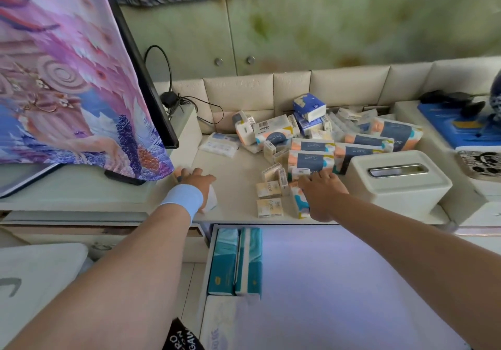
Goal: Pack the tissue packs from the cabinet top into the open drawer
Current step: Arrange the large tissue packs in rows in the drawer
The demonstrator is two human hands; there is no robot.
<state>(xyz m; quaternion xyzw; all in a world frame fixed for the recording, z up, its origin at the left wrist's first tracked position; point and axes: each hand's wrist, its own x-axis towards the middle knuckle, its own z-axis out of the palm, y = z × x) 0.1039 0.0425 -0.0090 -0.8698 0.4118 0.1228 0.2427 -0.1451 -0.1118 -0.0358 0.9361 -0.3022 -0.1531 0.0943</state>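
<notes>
A heap of tissue packs (pixel 320 143) in several sizes lies on the cream cabinet top (pixel 233 187). My right hand (pixel 321 195) grips an orange, blue and white pack (pixel 299 203) at the heap's near edge. My left hand (pixel 196 184), with a light blue wristband, rests on a white pack (pixel 211 200) near the front edge, fingers curled over it. Small beige "Face" packs (pixel 268 197) lie between my hands. Below, the open drawer (pixel 339 282) holds two teal packs (pixel 235 263) at its left side and a white pack (pixel 217 322) nearer me.
A white tissue box (pixel 398 184) stands just right of my right hand. A television under a floral cloth (pixel 67 78) stands on the left, with cables (pixel 173 100) behind. A blue book (pixel 461 127) and a patterned tray (pixel 482 164) lie at the far right.
</notes>
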